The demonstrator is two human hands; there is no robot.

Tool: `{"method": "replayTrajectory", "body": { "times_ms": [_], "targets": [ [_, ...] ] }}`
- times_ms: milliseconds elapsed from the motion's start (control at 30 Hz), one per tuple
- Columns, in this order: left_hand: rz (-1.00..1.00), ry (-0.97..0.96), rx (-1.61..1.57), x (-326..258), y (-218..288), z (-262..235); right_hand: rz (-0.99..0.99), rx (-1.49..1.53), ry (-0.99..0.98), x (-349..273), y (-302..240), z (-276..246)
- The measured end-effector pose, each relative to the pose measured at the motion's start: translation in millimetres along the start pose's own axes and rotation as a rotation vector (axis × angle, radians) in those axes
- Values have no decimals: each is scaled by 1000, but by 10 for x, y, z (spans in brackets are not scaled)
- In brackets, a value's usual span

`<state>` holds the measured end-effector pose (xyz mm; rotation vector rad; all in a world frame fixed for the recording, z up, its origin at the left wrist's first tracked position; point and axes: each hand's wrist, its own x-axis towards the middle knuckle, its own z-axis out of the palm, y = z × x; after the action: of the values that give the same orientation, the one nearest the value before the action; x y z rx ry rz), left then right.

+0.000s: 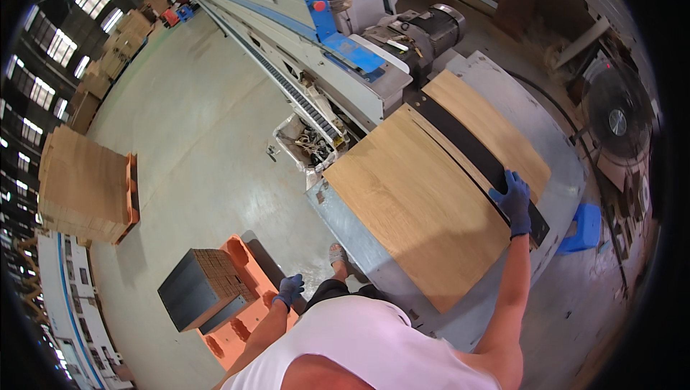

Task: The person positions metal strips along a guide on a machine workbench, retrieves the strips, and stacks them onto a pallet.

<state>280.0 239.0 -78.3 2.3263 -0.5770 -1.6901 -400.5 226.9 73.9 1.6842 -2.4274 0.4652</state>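
My right hand (513, 202), in a blue-grey glove, is on a long dark strip board (467, 138). Its thumb lies at one long edge and its fingers at the other, closed across the width. The strip lies over wood-grain panels (417, 196) on a grey metal table (345, 221), with a narrow wood-toned strip along its left side. My left hand (290, 289), gloved too, hangs low beside an orange pallet (244, 257). Its fingers look loosely stretched, and nothing shows in them. A stack of dark-faced boards (205, 286) stands on that pallet.
A long machine (302, 52) with a chain track and a motor (431, 27) adjoins the table's far side. A white bin of scraps (309, 142) stands by it. A fan (617, 121) and a blue plastic stool (581, 230) are right; stacked panels (83, 182) stand far left.
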Motion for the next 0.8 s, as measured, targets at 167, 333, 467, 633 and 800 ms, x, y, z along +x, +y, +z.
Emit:
{"method": "replayTrajectory", "body": {
  "times_ms": [167, 333, 467, 633, 800],
  "targets": [
    [39, -33, 63, 34, 51, 29, 9, 18, 14, -64, 72, 74],
    [55, -12, 146, 17, 146, 148, -29, -11, 118, -123, 76, 167],
    [114, -19, 205, 53, 189, 251, 1, -11, 109, -128, 104, 197],
    [74, -73, 251, 213, 216, 287, 26, -5, 85, -103, 45, 163],
    [68, -82, 275, 246, 197, 289, 36, -15, 83, -97, 51, 189]
  ]
}}
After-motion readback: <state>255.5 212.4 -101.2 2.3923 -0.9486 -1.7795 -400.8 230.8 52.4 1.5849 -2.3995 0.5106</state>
